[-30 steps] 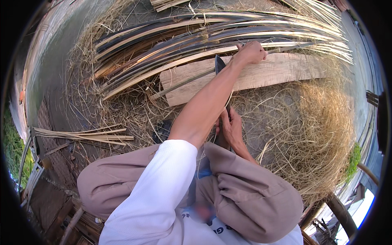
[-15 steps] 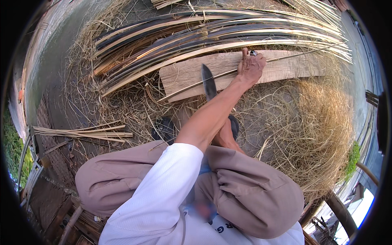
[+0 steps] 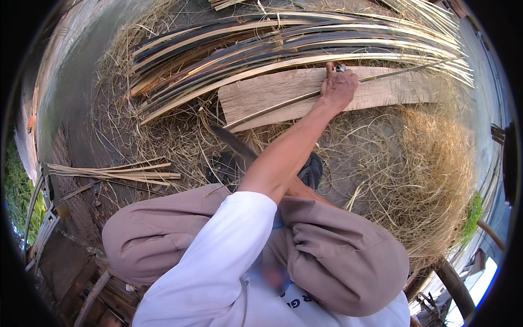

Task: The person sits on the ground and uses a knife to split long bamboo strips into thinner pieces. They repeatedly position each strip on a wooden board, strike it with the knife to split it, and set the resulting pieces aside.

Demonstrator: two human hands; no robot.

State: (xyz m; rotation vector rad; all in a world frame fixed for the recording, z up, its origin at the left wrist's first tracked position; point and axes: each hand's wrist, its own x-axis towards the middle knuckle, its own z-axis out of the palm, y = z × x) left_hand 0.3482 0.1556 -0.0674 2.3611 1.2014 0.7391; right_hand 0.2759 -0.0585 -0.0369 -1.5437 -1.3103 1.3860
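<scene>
My left hand [image 3: 339,90] is closed on a long thin bamboo strip [image 3: 275,110], pressing it against a pale wooden plank [image 3: 246,97]. A ring with a dark stone shows on one finger. The strip runs along the plank and past its right end. Below the left forearm crosses my right forearm [image 3: 306,191], and my right hand is hidden behind the left arm. A dark knife blade [image 3: 233,140] sticks out on the left side of that arm, its tip up and left near the strip's left end; the handle is hidden.
A bundle of long split bamboo strips [image 3: 218,70] lies beyond the plank. Shorter pale strips [image 3: 117,173] rest on the ground at the left. Curly shavings [image 3: 419,185] pile up at the right. My bent knees [image 3: 343,256] and dark footwear [image 3: 311,173] are close below.
The knife blade has swung left and down, from over the plank to just off its left end. My left hand stays at nearly the same place on the strip.
</scene>
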